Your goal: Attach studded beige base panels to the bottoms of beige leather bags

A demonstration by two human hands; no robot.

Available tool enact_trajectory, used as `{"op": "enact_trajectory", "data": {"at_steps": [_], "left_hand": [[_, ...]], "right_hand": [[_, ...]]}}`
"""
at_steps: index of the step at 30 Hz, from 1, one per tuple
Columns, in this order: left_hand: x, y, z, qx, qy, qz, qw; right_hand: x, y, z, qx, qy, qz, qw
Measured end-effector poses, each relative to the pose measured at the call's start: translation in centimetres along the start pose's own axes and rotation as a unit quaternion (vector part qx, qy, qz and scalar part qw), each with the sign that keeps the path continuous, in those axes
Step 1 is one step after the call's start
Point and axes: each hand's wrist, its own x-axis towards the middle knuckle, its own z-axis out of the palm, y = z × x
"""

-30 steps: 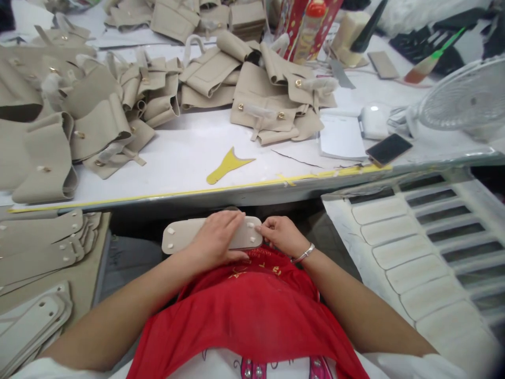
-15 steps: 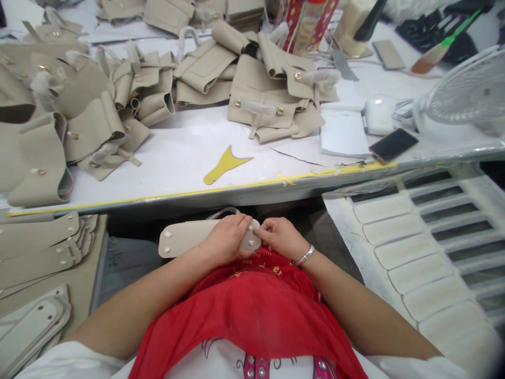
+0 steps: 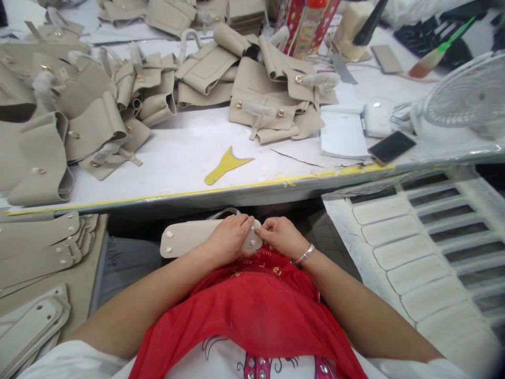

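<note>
I see the left hand [image 3: 231,239] lying over the right end of a beige oblong panel [image 3: 185,237], its grip closed on it. The panel is held above the red apron [image 3: 252,310], just below the worktop [image 3: 181,152] edge. The right hand [image 3: 282,237] pinches that same end in a narrow grip. A yellow template [image 3: 224,166] lies on the worktop beyond.

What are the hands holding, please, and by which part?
A beige oblong panel, by its right end: the left hand clasps that end, and the right hand pinches its tip.
</note>
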Motion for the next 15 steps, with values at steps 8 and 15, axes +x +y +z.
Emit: {"op": "enact_trajectory", "data": {"at_steps": [8,15], "left_hand": [[0.3,0.2,0.4,-0.009,0.010,0.002,1.000],[-4.8,-2.3,-0.9,-0.061,0.128,-0.058,0.988]], "right_hand": [[0.0,-0.7,0.3,-0.107,0.046,-0.029,0.993],[-0.1,-1.0,0.6,-0.126,0.036,-0.017,0.991]]}}
